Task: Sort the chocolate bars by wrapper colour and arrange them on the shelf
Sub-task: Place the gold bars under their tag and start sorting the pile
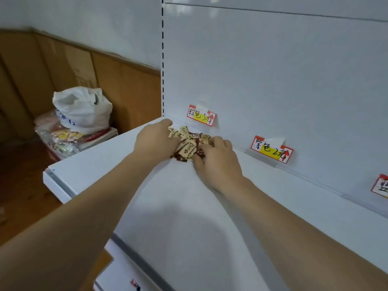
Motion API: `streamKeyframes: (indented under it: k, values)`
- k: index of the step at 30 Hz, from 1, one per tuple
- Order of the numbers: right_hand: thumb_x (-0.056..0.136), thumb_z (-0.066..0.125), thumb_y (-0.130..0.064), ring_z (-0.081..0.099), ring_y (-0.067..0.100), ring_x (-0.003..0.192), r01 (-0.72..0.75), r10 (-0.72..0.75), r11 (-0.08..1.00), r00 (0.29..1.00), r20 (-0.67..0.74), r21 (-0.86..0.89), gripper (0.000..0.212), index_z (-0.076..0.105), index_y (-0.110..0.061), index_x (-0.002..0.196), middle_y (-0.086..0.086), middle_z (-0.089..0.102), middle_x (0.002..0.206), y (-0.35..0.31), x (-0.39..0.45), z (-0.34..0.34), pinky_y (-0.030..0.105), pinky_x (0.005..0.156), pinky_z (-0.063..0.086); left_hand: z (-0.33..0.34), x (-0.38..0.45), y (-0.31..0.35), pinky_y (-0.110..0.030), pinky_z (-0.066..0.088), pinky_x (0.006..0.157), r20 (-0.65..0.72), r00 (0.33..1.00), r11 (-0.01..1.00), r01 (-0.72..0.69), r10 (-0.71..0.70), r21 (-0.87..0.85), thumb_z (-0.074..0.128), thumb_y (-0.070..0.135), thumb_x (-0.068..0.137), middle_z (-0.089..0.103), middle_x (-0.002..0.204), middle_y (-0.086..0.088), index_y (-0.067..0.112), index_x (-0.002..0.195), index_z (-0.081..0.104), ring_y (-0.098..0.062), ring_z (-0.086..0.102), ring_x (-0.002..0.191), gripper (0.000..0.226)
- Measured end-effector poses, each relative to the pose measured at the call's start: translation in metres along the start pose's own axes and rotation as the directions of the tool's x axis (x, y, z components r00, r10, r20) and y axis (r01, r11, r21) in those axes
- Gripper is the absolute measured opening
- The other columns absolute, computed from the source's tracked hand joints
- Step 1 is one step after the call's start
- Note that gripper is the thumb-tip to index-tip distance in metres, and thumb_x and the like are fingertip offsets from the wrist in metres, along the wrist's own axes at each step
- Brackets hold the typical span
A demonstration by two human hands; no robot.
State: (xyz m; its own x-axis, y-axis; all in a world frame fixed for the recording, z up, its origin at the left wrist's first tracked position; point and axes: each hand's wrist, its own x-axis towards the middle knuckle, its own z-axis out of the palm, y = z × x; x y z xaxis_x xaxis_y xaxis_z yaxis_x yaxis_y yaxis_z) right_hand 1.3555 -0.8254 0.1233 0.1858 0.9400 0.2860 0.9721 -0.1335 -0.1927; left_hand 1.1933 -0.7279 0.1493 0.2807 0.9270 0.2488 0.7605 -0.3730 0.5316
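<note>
A small heap of chocolate bars (187, 145) in brown and cream wrappers lies on the white shelf (189, 206), close to the back panel under a handwritten price label (201, 117). My left hand (156, 137) rests on the left side of the heap, fingers over the bars. My right hand (216, 158) covers the right side, with its fingers curled onto the wrappers. Part of the heap is hidden under both hands.
Two more price labels (271, 151) (381, 186) hang on the back panel to the right. A lower shelf edge (117, 269) juts out below. On the floor at left stand a white plastic bag (81, 108) and packets of goods (65, 139) against brown wall panelling.
</note>
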Motion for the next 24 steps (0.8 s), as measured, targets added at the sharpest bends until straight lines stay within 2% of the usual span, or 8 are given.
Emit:
streamKeyframes:
  k: [2,4,6,9,12,15,18,24]
  values:
    - [0.101,0.034,-0.062,0.034,0.031,0.140,0.014,-0.015,1.000,0.997,0.072,0.009,0.061,0.053,-0.025,0.146,0.005,0.042,0.153,0.003,-0.005,0.004,0.050,0.110,0.041,0.007,0.001,-0.016,-0.048,0.047,0.105,0.042,0.992,0.991,-0.119,0.116,0.067,0.055,0.062,0.093,0.063,0.136,-0.002,0.024,0.144,0.054,-0.031,0.053,0.131,0.063]
    - [0.099,0.019,-0.072,0.019,0.030,0.153,0.017,-0.018,1.000,0.986,0.163,0.008,0.075,0.032,-0.029,0.160,0.004,0.024,0.168,0.003,-0.007,0.005,0.052,0.122,0.026,0.017,0.002,-0.028,-0.053,0.039,0.114,0.171,0.963,0.957,-0.236,0.207,0.170,0.029,0.074,0.094,0.052,0.151,0.003,0.030,0.148,0.048,-0.030,0.041,0.143,0.072]
    - [0.098,0.012,-0.076,0.006,0.031,0.158,-0.001,0.008,1.000,0.967,0.253,-0.025,0.081,0.016,-0.030,0.165,0.005,0.009,0.173,0.000,-0.006,0.004,0.053,0.127,0.014,0.025,-0.002,-0.031,-0.055,0.026,0.122,0.308,0.935,0.922,-0.266,0.176,0.283,0.019,0.067,0.102,0.030,0.168,0.006,0.035,0.159,0.032,-0.028,0.024,0.154,0.067]
    - [0.097,0.011,-0.077,0.000,0.033,0.159,0.005,0.022,0.996,0.951,0.309,-0.089,0.083,0.006,-0.031,0.166,0.005,0.002,0.174,-0.006,-0.001,0.000,0.054,0.127,0.010,0.029,-0.005,-0.030,-0.055,0.019,0.125,0.313,0.935,0.899,-0.274,0.165,0.343,0.018,0.058,0.107,0.013,0.174,0.004,0.034,0.164,0.017,-0.027,0.012,0.159,0.062]
    - [0.099,0.015,-0.075,0.000,0.033,0.159,0.005,0.027,0.994,0.954,0.299,-0.106,0.082,0.004,-0.029,0.166,0.006,0.001,0.174,-0.005,-0.003,-0.008,0.056,0.126,0.012,0.029,-0.007,-0.025,-0.056,0.018,0.124,0.263,0.951,0.900,-0.254,0.165,0.353,0.018,0.061,0.105,0.010,0.174,0.001,0.032,0.165,0.013,-0.028,0.009,0.159,0.066]
    - [0.100,0.017,-0.074,0.004,0.034,0.158,0.020,0.028,0.985,0.963,0.269,-0.174,0.082,0.015,-0.024,0.165,0.009,0.006,0.173,0.001,-0.016,-0.025,0.055,0.125,0.016,0.027,-0.018,-0.013,-0.058,0.017,0.125,0.217,0.957,0.869,-0.268,0.192,0.416,0.017,0.062,0.104,0.011,0.174,-0.002,0.030,0.164,0.012,-0.028,0.006,0.159,0.068]
    - [0.101,0.018,-0.072,0.005,0.034,0.158,0.032,0.047,0.968,0.951,0.305,-0.250,0.081,0.023,-0.021,0.163,0.011,0.010,0.172,0.012,-0.038,-0.050,0.056,0.125,0.016,0.025,-0.038,0.013,-0.057,0.012,0.126,0.234,0.945,0.850,-0.310,0.227,0.426,0.019,0.064,0.104,0.010,0.174,-0.003,0.030,0.164,0.016,-0.027,0.002,0.160,0.069]
    - [0.102,0.019,-0.072,0.002,0.035,0.159,-0.025,0.143,0.945,0.929,0.343,-0.327,0.080,0.017,-0.023,0.165,0.010,0.010,0.173,0.053,-0.107,-0.101,0.056,0.124,0.017,0.021,-0.113,0.086,-0.057,0.003,0.128,0.308,0.913,0.835,-0.378,0.266,0.400,0.017,0.066,0.105,0.005,0.175,-0.004,0.030,0.166,0.013,-0.028,-0.007,0.160,0.071]
